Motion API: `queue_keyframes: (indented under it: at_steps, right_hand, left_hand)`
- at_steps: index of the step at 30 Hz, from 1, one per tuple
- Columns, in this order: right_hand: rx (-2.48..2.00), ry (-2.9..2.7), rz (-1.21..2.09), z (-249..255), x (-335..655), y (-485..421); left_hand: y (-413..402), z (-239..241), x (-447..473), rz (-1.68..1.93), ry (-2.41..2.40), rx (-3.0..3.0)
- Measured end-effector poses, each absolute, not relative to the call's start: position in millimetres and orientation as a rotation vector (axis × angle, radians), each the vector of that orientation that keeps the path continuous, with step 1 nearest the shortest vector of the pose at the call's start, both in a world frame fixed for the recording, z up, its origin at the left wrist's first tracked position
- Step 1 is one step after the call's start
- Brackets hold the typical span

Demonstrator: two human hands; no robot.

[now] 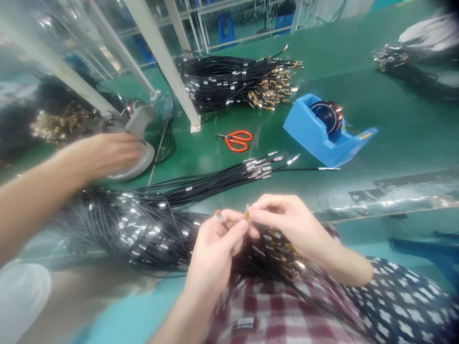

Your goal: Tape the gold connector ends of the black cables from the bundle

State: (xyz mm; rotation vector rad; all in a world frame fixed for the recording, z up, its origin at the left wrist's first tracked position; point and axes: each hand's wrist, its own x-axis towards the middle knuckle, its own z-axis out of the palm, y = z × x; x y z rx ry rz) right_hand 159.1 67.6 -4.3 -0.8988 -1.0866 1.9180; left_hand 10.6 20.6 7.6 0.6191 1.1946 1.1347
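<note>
My left hand [218, 243] is closed, with thumb and forefinger pinching a small amber-wrapped cable end [247, 213]. From the right, the fingertips of my right hand [292, 222] close on the same small tip. Whether a separate bit of tape is between them is too small to tell. A silvery and copper-coloured band [220, 216] sits on a left finger. Beneath both hands a thick bundle of black cables [143, 229] with white labels runs across the lap. Its amber-tipped ends [287, 253] lie under my right hand.
On the green table [358, 114] are orange-handled scissors [238, 140], a blue tape dispenser [322, 134], a smaller cable row [215, 184] and a larger cable bundle [233, 81]. A white post [168, 67] stands behind. A co-worker's hand [103, 155] rests on a grey device [141, 129] at left.
</note>
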Motion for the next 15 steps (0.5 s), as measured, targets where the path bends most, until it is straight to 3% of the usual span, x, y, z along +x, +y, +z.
queue_keyframes:
  at_steps: [10,15]
  right_hand:
    - [-0.55,-1.113,2.04,-9.3,155.3,76.9]
    - [-0.67,-1.268,1.833,-5.8,153.9,71.6]
  left_hand:
    - [26.2,10.0,4.1,1.023,1.108,0.685]
    - [22.7,12.5,6.7,1.076,1.205,0.686]
